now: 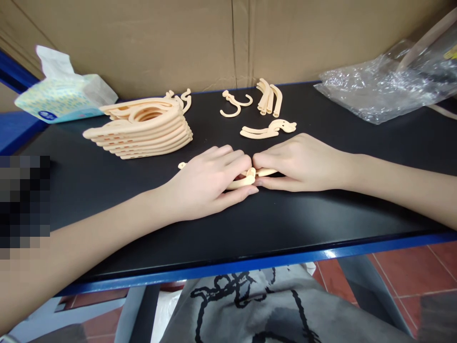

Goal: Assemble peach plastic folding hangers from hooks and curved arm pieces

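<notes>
My left hand (217, 178) is closed around a cream plastic hanger piece (243, 182), whose rounded end sticks out past my fingers. Beyond the knuckles, another cream tip (182, 165) shows on the left. My right hand (303, 164) pinches a slim cream hanger arm (266, 172) that meets the left-hand piece. Fingers cover much of the joint between them. Just behind my right hand lies a folded hanger part (269, 129) on the black tabletop (285, 214).
At the left stands a stack of cream hangers (143, 128), with a tissue pack (67, 97) behind it. Loose hooks (235, 102) and several curved hanger arms (269, 97) lie at the back. Clear plastic film (371, 85) rests back right, before a cardboard wall (178, 43).
</notes>
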Demonstrator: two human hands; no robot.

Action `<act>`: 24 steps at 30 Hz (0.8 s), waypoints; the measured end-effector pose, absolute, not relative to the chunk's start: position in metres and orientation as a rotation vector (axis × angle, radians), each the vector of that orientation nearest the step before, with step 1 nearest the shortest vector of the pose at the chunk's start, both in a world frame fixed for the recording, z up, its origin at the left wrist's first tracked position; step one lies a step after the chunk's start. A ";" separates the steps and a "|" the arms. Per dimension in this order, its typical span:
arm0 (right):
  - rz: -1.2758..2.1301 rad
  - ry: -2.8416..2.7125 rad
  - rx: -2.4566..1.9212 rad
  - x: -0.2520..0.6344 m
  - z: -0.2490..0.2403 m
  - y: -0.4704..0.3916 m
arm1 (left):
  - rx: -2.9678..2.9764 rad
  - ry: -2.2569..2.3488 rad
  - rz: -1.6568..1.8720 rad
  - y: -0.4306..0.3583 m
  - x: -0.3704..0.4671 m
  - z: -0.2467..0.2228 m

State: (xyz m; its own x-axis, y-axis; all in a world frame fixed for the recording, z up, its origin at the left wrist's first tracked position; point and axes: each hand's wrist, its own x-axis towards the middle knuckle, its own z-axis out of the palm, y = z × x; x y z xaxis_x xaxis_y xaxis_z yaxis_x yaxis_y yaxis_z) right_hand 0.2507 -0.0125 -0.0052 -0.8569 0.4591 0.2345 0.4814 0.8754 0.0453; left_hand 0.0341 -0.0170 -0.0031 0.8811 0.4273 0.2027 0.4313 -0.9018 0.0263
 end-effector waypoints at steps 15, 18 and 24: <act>-0.133 -2.859 -0.753 0.252 -0.006 -0.012 | -3.026 -0.686 -0.315 -0.015 0.035 -0.005; -0.137 -2.862 -0.761 0.252 -0.006 -0.012 | -3.024 -0.685 -0.316 -0.015 0.035 -0.005; -0.127 -2.859 -0.752 0.252 -0.007 -0.012 | -3.032 -0.704 -0.310 -0.015 0.035 -0.005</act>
State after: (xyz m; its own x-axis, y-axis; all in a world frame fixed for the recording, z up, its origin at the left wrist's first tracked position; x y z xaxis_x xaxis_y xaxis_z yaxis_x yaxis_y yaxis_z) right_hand 0.2523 -0.0122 -0.0066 -0.8552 0.4793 0.1973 0.4949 0.8682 0.0361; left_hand 0.0350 -0.0149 -0.0052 0.8791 0.4349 0.1949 0.4376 -0.8986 0.0315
